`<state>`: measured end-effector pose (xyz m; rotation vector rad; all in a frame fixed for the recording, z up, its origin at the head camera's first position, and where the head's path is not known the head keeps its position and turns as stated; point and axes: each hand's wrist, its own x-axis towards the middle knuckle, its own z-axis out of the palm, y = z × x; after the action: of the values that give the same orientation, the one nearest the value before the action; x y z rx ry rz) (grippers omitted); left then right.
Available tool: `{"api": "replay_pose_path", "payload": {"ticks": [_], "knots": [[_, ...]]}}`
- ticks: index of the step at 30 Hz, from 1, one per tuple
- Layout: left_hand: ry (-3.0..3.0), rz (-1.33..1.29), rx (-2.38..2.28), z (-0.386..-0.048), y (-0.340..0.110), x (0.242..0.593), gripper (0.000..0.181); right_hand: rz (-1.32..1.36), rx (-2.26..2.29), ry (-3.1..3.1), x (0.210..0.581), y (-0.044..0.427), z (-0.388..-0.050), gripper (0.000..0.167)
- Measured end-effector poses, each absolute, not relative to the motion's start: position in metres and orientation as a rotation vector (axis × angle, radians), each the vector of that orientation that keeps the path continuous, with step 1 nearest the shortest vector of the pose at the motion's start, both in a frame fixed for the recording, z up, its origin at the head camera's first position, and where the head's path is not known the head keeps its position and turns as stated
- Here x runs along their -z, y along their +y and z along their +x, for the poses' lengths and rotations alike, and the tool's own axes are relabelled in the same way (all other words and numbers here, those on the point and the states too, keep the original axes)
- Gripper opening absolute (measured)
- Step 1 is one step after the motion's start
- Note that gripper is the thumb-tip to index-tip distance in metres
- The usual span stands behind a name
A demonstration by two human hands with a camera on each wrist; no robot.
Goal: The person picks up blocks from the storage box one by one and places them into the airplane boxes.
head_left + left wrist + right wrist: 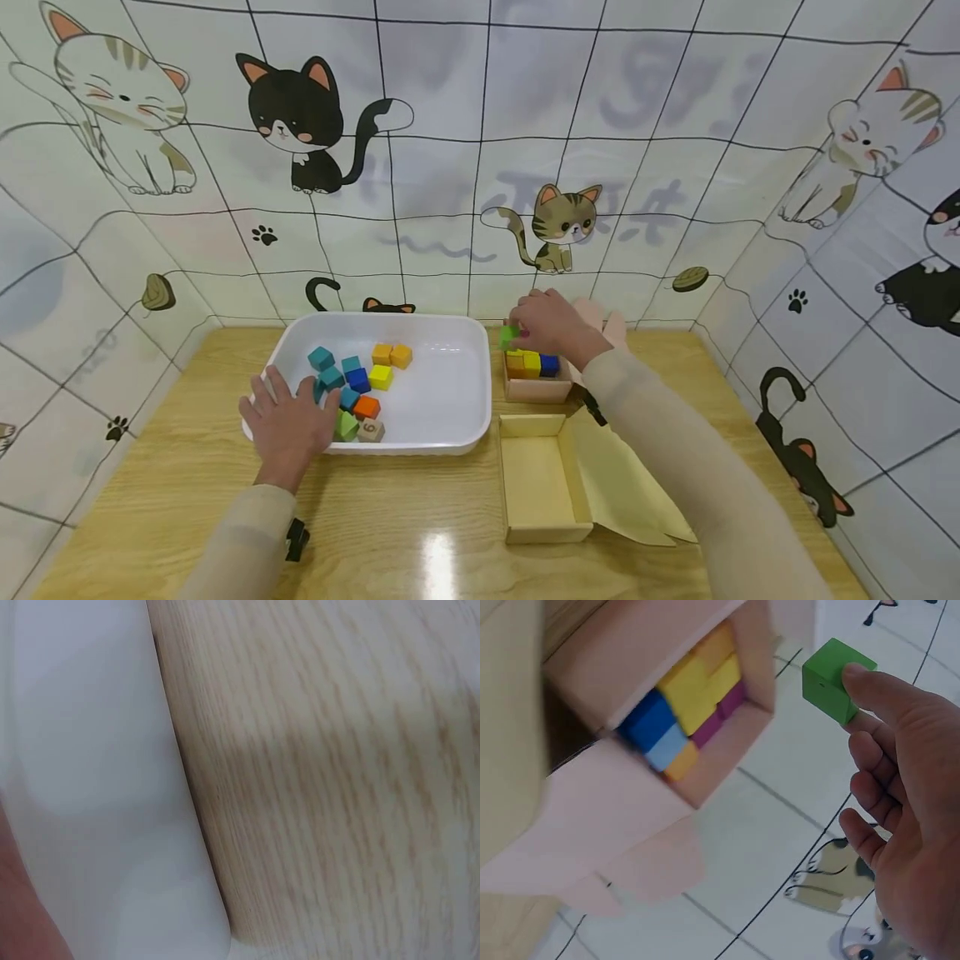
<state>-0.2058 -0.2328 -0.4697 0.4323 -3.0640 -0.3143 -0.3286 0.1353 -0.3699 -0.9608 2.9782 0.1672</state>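
Between thumb and fingers, my right hand [553,323] [922,772] pinches a green block [509,337] [831,679], held beside the opening of a pink box [537,391] [731,763]. Yellow, blue, orange and purple blocks lie inside that box. My left hand [288,421] [26,907] rests with spread fingers over the left front rim of a white tray [442,417] [112,765]. Near its fingertips in the tray are teal blocks [321,359], an orange-red block [367,407], a light green block [347,427] and a wooden block with a number [371,430].
An open cream box [536,483] with its lid flap [622,475] spread to the right stands in front of the pink box on the wooden table [390,517]. Yellow [380,377] and dark blue [358,381] blocks lie mid-tray. A cat-print sheet [442,167] surrounds the table.
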Motion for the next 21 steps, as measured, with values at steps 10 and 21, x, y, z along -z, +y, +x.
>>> {"api": "replay_pose_path", "payload": {"ticks": [10,21], "knots": [[-3.061,0.443,0.324,-0.206,-0.235,0.467,0.068,-0.914,-0.181,2.882,0.389,0.158,-0.326,0.027],[-3.065,0.437,0.329,-0.205,-0.232,0.466,0.068,-0.956,-0.077,2.81,0.409,0.15,-0.327,0.014]]}}
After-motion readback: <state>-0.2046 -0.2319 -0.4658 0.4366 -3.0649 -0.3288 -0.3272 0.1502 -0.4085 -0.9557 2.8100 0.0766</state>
